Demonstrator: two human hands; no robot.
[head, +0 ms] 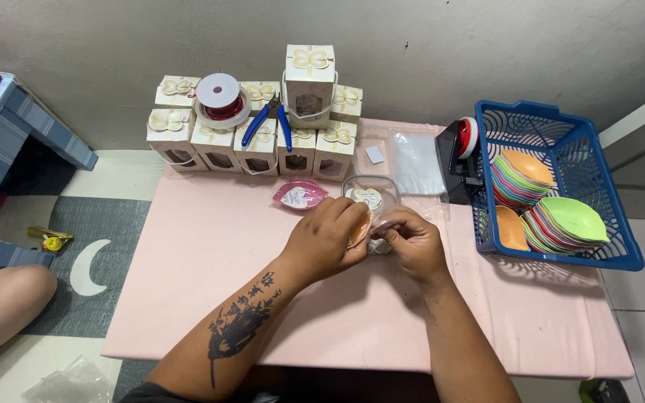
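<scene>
pinching a small orange leaf-shaped dish (360, 227) in closed left hand (328, 237) and right hand (410, 240), pink finished leaf dish (300, 195) lying at eleven o'clock, stacked colourful dishes (543, 205) waiting at three o'clock.

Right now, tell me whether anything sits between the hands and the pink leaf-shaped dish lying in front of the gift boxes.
Nothing visible does. The pink leaf-shaped dish lies on bare tabletop just beyond the left hand, which holds an orange leaf-shaped piece together with the right hand. The clear plastic container stands beside it, not between.

Matt pink tabletop (203, 261), glossy blue plastic basket (621, 216) — clear film bag (416, 160), cream card boxes (255, 145)
</scene>
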